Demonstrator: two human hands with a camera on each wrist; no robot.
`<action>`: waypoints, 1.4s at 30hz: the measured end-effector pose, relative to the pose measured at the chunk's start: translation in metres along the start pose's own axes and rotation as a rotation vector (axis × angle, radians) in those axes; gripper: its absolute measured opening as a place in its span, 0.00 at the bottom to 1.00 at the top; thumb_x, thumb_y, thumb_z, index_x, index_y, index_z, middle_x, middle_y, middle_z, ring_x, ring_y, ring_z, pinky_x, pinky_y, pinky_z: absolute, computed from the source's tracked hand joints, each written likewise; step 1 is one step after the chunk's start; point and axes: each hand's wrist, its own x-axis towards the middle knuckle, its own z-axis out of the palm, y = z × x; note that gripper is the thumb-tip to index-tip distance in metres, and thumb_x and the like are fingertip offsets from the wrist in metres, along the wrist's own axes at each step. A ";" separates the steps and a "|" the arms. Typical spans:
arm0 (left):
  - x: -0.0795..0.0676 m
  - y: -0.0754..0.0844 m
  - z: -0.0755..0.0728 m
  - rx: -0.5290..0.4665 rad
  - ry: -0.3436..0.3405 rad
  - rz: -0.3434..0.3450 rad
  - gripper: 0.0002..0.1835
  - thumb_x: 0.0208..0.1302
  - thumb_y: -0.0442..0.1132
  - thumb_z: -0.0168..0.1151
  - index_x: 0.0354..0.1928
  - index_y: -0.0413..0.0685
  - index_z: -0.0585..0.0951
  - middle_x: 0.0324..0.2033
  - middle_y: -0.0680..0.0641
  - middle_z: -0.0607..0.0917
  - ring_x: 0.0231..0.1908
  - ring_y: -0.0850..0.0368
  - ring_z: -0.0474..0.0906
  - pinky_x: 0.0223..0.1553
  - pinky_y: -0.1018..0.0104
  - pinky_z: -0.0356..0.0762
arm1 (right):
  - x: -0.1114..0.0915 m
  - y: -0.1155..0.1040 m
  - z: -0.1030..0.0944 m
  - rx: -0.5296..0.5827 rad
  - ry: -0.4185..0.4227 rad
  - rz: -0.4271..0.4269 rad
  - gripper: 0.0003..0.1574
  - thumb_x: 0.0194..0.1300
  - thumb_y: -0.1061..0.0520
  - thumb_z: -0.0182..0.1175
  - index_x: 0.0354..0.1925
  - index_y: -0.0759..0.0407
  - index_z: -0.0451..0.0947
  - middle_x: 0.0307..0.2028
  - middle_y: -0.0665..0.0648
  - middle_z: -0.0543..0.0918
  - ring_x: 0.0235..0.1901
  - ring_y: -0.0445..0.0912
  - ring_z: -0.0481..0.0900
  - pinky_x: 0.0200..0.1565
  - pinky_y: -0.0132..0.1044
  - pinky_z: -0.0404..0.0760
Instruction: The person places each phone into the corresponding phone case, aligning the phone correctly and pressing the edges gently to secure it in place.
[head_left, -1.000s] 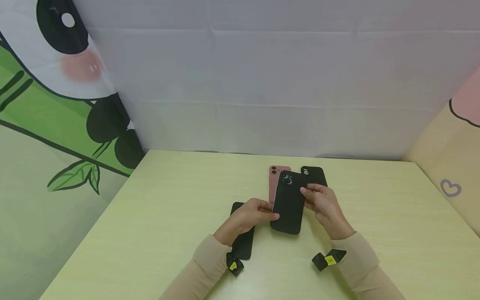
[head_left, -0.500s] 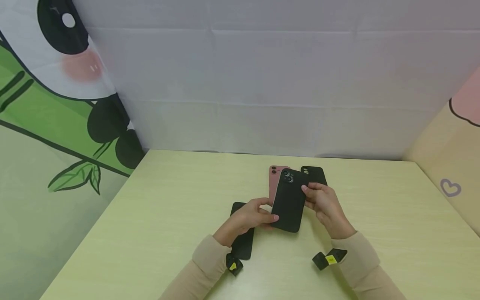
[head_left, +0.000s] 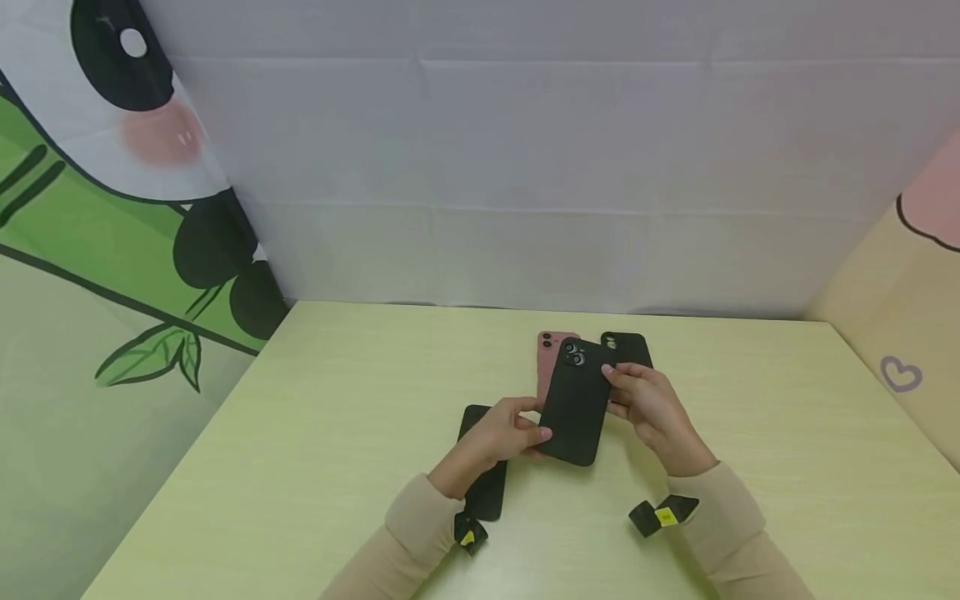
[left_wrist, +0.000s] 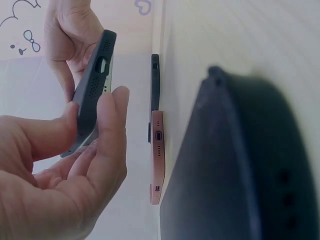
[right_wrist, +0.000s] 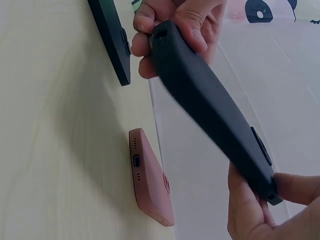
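Note:
A black phone case (head_left: 577, 408) with a twin-lens camera area is held above the table, camera side up and slightly tilted. At its lower left edge, my left hand (head_left: 498, 437) pinches it between thumb and fingers. My right hand (head_left: 656, 412) grips the upper right edge, thumb on the back. In the left wrist view, the bottom end of this case (left_wrist: 92, 90) shows a port opening and speaker holes, with a pale strip along the inner side. Whether a phone sits inside, I cannot tell.
Behind the held case, a pink phone case (head_left: 548, 367) and another black one (head_left: 633, 350) lie on the pale table (head_left: 300, 467). A third black case (head_left: 487, 492) lies partly beneath my left hand. A white cloth wall (head_left: 525, 167) closes off the back.
The held case has shifted very slightly left, its lower end a little higher than a second ago. Both hands keep their grip. The other cases stay in place.

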 end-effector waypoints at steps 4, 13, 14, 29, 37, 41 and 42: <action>0.001 0.000 0.001 0.011 0.010 -0.020 0.26 0.60 0.29 0.58 0.61 0.38 0.67 0.36 0.38 0.85 0.30 0.51 0.84 0.34 0.62 0.81 | 0.001 0.000 -0.002 -0.042 -0.015 -0.003 0.11 0.68 0.54 0.51 0.40 0.61 0.65 0.29 0.48 0.75 0.28 0.39 0.77 0.33 0.31 0.79; 0.004 -0.004 0.003 0.059 0.021 -0.032 0.27 0.60 0.30 0.58 0.62 0.37 0.66 0.36 0.39 0.85 0.29 0.49 0.84 0.33 0.67 0.79 | 0.001 0.000 -0.006 -0.152 -0.025 -0.059 0.22 0.68 0.46 0.47 0.51 0.60 0.64 0.30 0.48 0.74 0.28 0.39 0.77 0.33 0.32 0.79; 0.003 -0.004 0.003 0.068 0.026 -0.031 0.27 0.60 0.30 0.58 0.62 0.37 0.66 0.36 0.39 0.85 0.29 0.49 0.84 0.32 0.68 0.79 | 0.001 0.000 -0.006 -0.156 -0.025 -0.062 0.22 0.68 0.46 0.47 0.51 0.60 0.65 0.30 0.47 0.74 0.28 0.39 0.77 0.33 0.32 0.79; 0.002 -0.001 -0.005 0.097 -0.039 0.031 0.26 0.63 0.34 0.55 0.63 0.35 0.64 0.41 0.38 0.82 0.35 0.48 0.82 0.40 0.60 0.79 | -0.001 -0.002 -0.003 -0.133 0.099 -0.079 0.16 0.70 0.53 0.46 0.48 0.64 0.67 0.27 0.47 0.73 0.25 0.38 0.75 0.29 0.31 0.77; 0.005 -0.004 -0.009 0.060 -0.052 0.003 0.21 0.61 0.39 0.60 0.51 0.32 0.72 0.38 0.40 0.84 0.37 0.51 0.82 0.45 0.61 0.78 | -0.001 -0.001 -0.002 -0.043 0.148 -0.075 0.14 0.70 0.54 0.45 0.47 0.64 0.67 0.24 0.46 0.73 0.22 0.38 0.74 0.26 0.29 0.76; 0.006 -0.005 -0.010 0.055 -0.013 -0.012 0.14 0.60 0.41 0.61 0.40 0.35 0.77 0.28 0.42 0.85 0.30 0.55 0.81 0.38 0.64 0.79 | -0.002 -0.002 -0.003 -0.014 0.140 -0.082 0.15 0.71 0.55 0.44 0.49 0.65 0.66 0.26 0.47 0.74 0.23 0.39 0.75 0.28 0.30 0.78; 0.006 -0.005 -0.010 0.055 0.001 -0.009 0.14 0.60 0.41 0.61 0.38 0.35 0.77 0.27 0.43 0.85 0.28 0.57 0.80 0.36 0.65 0.79 | -0.002 -0.002 -0.004 -0.001 0.137 -0.081 0.15 0.71 0.55 0.44 0.49 0.64 0.67 0.26 0.47 0.75 0.24 0.39 0.76 0.28 0.30 0.78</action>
